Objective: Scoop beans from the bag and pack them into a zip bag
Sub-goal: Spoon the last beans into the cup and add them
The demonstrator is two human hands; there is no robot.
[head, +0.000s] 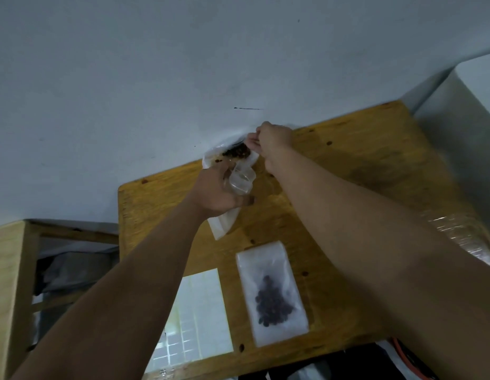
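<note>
Left hand [216, 193]: grips a clear zip bag [242, 179] just beside the bean bag [232, 153]
Right hand [274, 144]: seems to pinch the bean bag's far rim; blurred
Filled zip bag [271, 294]: flat on the table [361, 165], nearer, dark beans inside
Label sheet [197, 311]: just beside it, at the near-left edge

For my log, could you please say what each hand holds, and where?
Left hand grips the clear zip bag by its near side; right hand pinches the bean bag by its rim.

Filled zip bag [271, 270] on table [348, 160], just right of label sheet [199, 311]
</note>
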